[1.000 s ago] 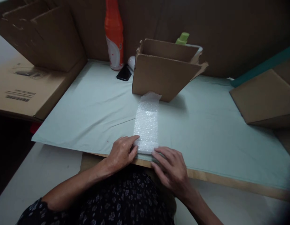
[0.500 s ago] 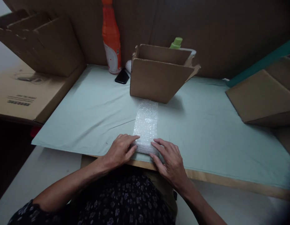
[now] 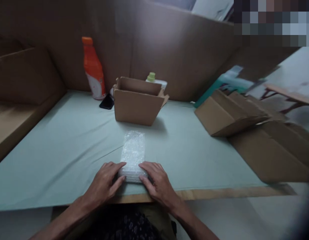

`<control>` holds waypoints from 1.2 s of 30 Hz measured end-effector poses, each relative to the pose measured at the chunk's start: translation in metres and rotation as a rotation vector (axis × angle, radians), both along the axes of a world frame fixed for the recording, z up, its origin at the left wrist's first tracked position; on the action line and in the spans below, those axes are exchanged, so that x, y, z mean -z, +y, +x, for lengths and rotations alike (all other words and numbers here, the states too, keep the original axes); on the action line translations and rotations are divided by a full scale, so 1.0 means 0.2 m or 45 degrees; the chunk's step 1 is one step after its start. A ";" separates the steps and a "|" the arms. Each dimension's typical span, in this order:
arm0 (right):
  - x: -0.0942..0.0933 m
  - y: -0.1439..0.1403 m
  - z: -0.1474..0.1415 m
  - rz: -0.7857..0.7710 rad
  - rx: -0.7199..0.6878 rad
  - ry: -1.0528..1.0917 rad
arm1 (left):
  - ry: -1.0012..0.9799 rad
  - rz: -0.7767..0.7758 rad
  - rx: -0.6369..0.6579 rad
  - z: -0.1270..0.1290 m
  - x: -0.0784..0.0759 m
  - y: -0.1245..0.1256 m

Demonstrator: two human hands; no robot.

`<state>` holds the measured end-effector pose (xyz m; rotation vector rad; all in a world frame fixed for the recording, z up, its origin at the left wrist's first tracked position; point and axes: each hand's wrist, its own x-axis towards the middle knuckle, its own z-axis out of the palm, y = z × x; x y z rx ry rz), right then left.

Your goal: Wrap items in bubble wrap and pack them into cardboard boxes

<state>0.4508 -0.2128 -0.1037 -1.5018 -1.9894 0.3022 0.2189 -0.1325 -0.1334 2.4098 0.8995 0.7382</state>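
Observation:
A strip of clear bubble wrap [image 3: 133,146] lies flat near the front edge of the table, its near end folded or rolled into a thicker bundle. What is inside that bundle, if anything, cannot be made out. My left hand [image 3: 105,180] grips the bundle's left end, index finger on top and thumb at the near side. At the right end, my right hand [image 3: 158,183] does the same with thumb and fingers. Beyond the strip's far end stands an open cardboard box [image 3: 136,108].
An orange bottle [image 3: 93,70] and a black phone [image 3: 106,101] are at the back left. Behind the box shows a bottle with a green cap [image 3: 151,77]. Cardboard boxes [image 3: 274,146] stand along the right, and a large carton [image 3: 16,116] borders the left. Pale green cloth [image 3: 189,156] covers the table.
My view has tilted up and turned right. The bubble wrap's far end now lies apart from the box, and the flat part looks shorter. Both hands still hold the near bundle.

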 end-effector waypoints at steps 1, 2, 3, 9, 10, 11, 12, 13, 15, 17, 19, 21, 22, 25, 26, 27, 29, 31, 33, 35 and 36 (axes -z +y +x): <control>0.00 0.00 -0.01 0.066 0.030 -0.045 | -0.006 0.051 -0.033 0.01 0.02 0.02; 0.00 0.01 -0.01 0.114 0.037 -0.099 | -0.017 0.114 -0.067 0.03 0.03 0.05; 0.00 0.02 -0.01 0.127 0.023 -0.156 | -0.029 0.183 -0.100 0.05 0.05 0.07; 0.01 0.05 0.00 -0.124 -0.033 -0.176 | -0.068 0.470 -0.006 0.05 0.05 0.06; 0.00 0.06 0.01 -0.168 -0.028 -0.117 | -0.074 0.463 0.028 0.04 0.05 0.05; 0.00 0.06 0.01 -0.211 -0.030 -0.065 | -0.086 0.450 0.044 0.03 0.04 0.04; 0.00 0.07 0.02 -0.244 -0.039 -0.029 | -0.103 0.437 0.048 0.03 0.04 0.04; 0.00 0.08 0.02 -0.257 -0.042 -0.011 | -0.122 0.428 0.048 0.02 0.04 0.05; -0.01 0.09 0.01 -0.198 0.007 -0.036 | -0.155 0.421 0.049 0.02 0.05 0.10; -0.01 0.10 0.00 -0.051 0.086 -0.115 | -0.188 0.430 0.027 0.04 0.07 0.16; 0.00 0.11 -0.01 0.062 0.104 -0.215 | -0.185 0.422 -0.043 0.08 0.10 0.23; 0.00 0.13 -0.01 0.073 0.067 -0.319 | -0.105 0.372 -0.124 0.13 0.10 0.29; 0.01 0.15 0.00 0.053 0.063 -0.369 | -0.050 0.331 -0.154 0.14 0.09 0.31; 0.02 0.21 0.03 -0.015 0.085 -0.426 | 0.056 0.189 -0.188 0.16 0.03 0.31; 0.03 0.23 0.05 -0.030 0.083 -0.401 | 0.055 0.135 -0.200 0.16 0.01 0.29; 0.04 0.25 0.06 -0.041 0.074 -0.363 | 0.035 0.069 -0.218 0.15 -0.01 0.27; 0.04 0.28 0.09 -0.063 0.043 -0.276 | -0.056 -0.124 -0.278 0.12 -0.04 0.22; 0.02 0.28 0.10 -0.091 0.014 -0.194 | -0.226 -0.416 -0.354 0.08 -0.06 0.14; -0.01 0.27 0.11 -0.147 0.010 -0.107 | -0.454 -0.788 -0.414 0.05 -0.07 0.07; -0.04 0.25 0.09 -0.246 0.042 -0.008 | -0.689 -1.176 -0.429 0.05 -0.09 0.01; -0.05 0.24 0.07 -0.303 0.059 0.053 | -0.798 -1.352 -0.405 0.06 -0.10 0.00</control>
